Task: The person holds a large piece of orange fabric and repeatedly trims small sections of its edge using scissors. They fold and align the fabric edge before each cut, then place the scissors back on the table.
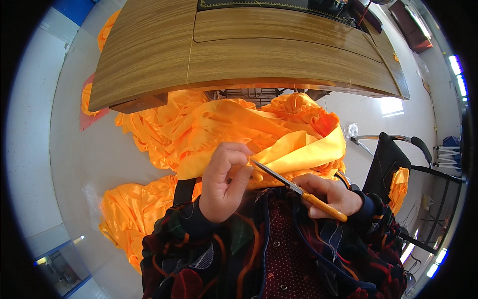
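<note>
Glossy orange fabric (234,127) lies heaped across my lap and hangs down in front of the table. In my right hand (331,195) is a pair of scissors (326,205) with orange handles. Their narrow blades look closed and point up and left, the tip close to my left hand (225,180). That hand is curled, with thumb and fingers bent together at the fabric's near part. What lies between its fingers, if anything, is too small to make out.
A wood-grain table (149,60) stands ahead, with a black ruler-marked strip (274,6) at its far edge and a metal frame (254,93) beneath. More orange fabric (134,214) spreads on the floor at left. At right, a black chair (386,162) carries a folded orange cloth (399,187).
</note>
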The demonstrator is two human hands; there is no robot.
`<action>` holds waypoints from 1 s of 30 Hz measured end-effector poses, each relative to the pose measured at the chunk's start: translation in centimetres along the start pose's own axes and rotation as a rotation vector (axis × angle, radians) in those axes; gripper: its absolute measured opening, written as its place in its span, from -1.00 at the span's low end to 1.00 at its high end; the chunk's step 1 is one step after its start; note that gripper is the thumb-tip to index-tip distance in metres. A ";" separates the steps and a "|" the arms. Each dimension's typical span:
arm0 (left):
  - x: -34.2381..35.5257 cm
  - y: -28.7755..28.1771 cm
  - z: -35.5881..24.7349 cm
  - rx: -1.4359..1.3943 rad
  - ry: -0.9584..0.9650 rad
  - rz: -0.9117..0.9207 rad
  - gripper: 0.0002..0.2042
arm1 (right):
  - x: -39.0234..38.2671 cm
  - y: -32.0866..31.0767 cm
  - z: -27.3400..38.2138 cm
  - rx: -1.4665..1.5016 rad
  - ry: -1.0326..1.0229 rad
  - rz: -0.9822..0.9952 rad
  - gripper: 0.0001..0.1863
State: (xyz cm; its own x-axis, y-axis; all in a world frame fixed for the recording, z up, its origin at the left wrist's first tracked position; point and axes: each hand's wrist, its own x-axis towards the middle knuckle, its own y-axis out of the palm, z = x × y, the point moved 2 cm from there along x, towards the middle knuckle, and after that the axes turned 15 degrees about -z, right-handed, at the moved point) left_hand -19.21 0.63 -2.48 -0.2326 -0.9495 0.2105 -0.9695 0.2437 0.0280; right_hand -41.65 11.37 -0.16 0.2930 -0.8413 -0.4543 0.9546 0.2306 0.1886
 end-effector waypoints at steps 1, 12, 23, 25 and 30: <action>0.0 0.0 0.0 0.014 0.005 0.002 -0.80 | 0.0 0.0 0.0 0.007 -0.002 0.007 -0.35; 0.0 -0.1 -0.1 0.044 0.000 0.005 -0.80 | 0.0 -0.1 -0.1 0.008 0.003 0.017 -0.35; 0.1 -0.1 -0.2 0.037 0.035 0.016 -0.81 | 0.3 0.3 0.1 0.010 -0.028 -0.061 -0.29; 0.1 -0.1 -0.2 0.034 0.024 0.020 -0.82 | 0.4 0.5 0.3 0.011 -0.025 -0.057 -0.29; -0.1 -0.1 0.0 -0.007 -0.063 0.022 -0.85 | 0.9 1.0 0.8 0.031 -0.065 -0.104 -0.28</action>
State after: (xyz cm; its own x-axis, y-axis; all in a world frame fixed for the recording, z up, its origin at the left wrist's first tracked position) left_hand -19.12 0.76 -2.49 -0.2586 -0.9544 0.1488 -0.9635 0.2659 0.0308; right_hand -40.51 10.42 0.30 0.1878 -0.8900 -0.4154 0.9772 0.1264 0.1708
